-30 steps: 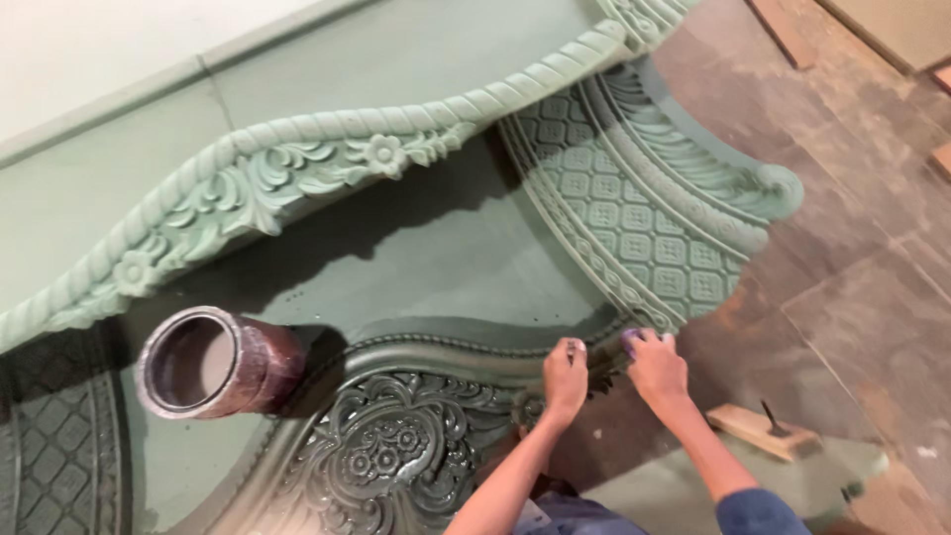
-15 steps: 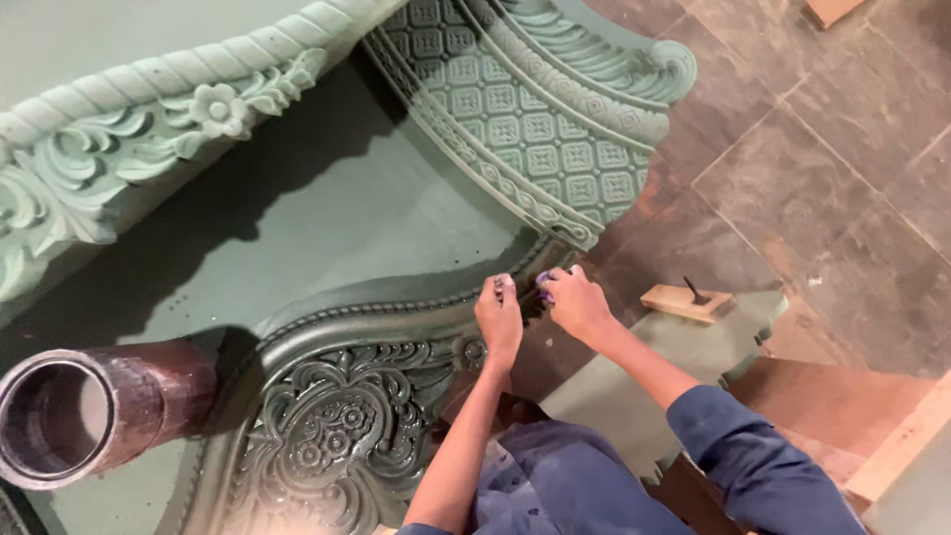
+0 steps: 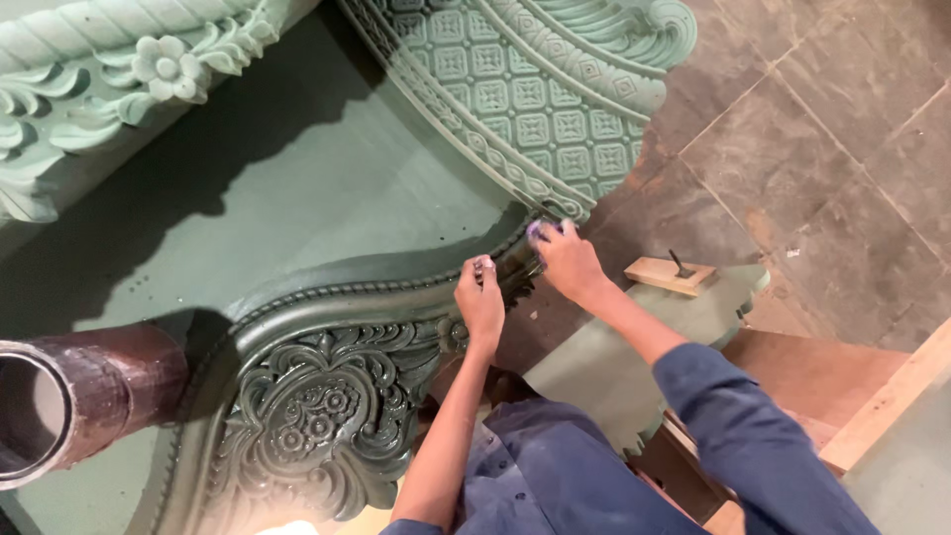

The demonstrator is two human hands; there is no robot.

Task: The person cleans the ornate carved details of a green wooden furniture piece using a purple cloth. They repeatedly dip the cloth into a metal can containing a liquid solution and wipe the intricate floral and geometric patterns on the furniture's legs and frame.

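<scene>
My left hand [image 3: 480, 299] has its fingers curled onto the beaded rim of a dark green carved panel [image 3: 307, 416], near the panel's upper right corner. Something small shows at its fingertips, but I cannot tell what. My right hand [image 3: 567, 260] is just to the right, pressed on the same corner, with a small pale purple pad [image 3: 541, 231] under its fingertips. Both arms reach up from the bottom of the view, and the right one wears a blue sleeve [image 3: 753, 436].
A light green lattice-carved piece [image 3: 555, 109] curves above the hands. A rope-and-flower moulding [image 3: 149, 59] runs at the top left. An open dark paint can [image 3: 59, 406] is at the left edge. A wooden block [image 3: 669, 275], a flat green board [image 3: 634, 347] and planks [image 3: 892, 396] lie on the stone tile floor [image 3: 842, 149].
The view has shifted and closed in, so the can has slid to the left edge. Both hands stay at the panel's corner, and the right hand has moved slightly along it.
</scene>
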